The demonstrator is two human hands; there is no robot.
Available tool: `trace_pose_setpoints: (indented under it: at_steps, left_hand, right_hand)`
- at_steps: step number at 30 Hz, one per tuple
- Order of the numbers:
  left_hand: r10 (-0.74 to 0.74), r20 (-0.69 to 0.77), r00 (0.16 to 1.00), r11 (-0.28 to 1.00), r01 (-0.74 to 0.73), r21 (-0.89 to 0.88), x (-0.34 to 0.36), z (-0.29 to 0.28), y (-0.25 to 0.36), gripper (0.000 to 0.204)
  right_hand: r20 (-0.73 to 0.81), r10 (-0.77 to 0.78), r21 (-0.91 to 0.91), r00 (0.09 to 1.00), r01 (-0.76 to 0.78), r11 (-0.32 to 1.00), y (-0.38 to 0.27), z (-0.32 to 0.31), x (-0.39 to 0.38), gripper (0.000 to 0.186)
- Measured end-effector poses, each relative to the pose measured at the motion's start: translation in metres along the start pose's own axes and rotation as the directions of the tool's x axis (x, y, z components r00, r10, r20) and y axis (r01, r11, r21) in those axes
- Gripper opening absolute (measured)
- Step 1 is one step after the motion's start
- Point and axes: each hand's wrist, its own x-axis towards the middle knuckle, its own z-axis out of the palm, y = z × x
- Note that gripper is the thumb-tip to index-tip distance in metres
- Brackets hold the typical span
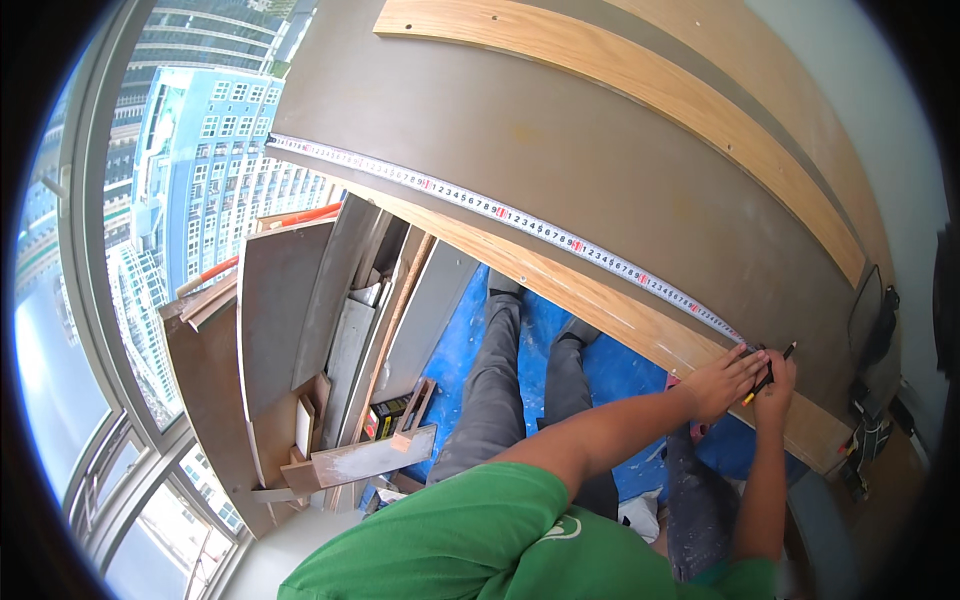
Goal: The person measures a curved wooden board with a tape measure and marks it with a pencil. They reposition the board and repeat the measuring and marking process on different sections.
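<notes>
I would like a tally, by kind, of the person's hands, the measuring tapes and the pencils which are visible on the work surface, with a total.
Hands: 2 (left hand, right hand)
Measuring tape: 1
Yellow-and-black pencil: 1
Total: 4

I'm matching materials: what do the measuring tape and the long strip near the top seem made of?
The measuring tape: probably coated metal, thin and smooth white with printed marks; plastic possible. The long strip: apparently wood, by its tan grain; whether varnished, I can't tell.
</notes>
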Motion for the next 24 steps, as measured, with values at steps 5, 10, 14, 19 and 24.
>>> trace_pose_setpoints:
  at_steps: [5,10,14,19,24]
  left_hand:
    - [-0.017,-0.111,0.994,0.987,-0.001,-0.159,-0.003,0.0,-0.004,0.079]
    - [-0.031,-0.302,0.953,0.954,-0.062,-0.292,-0.016,-0.03,-0.014,0.056]
    - [-0.179,-0.617,0.766,0.979,0.08,-0.185,-0.072,-0.153,-0.054,0.046]
    - [-0.309,-0.899,0.311,0.73,0.684,-0.014,-0.219,-0.325,-0.177,0.033]
    - [-0.328,-0.943,0.051,0.151,0.989,0.0,-0.381,-0.47,-0.283,0.043]
  right_hand:
    - [-0.019,-0.091,-0.04,0.996,0.09,0.995,0.0,0.002,0.009,0.017]
    - [-0.053,-0.106,-0.04,0.993,0.104,0.994,0.002,0.011,0.006,0.011]
    - [-0.04,-0.091,-0.072,0.995,0.088,0.993,0.005,0.01,-0.001,0.01]
    - [-0.041,-0.08,-0.071,0.996,0.077,0.995,0.005,0.009,-0.003,0.01]
    - [-0.047,-0.061,-0.07,0.997,0.058,0.996,0.0,0.013,0.0,0.011]
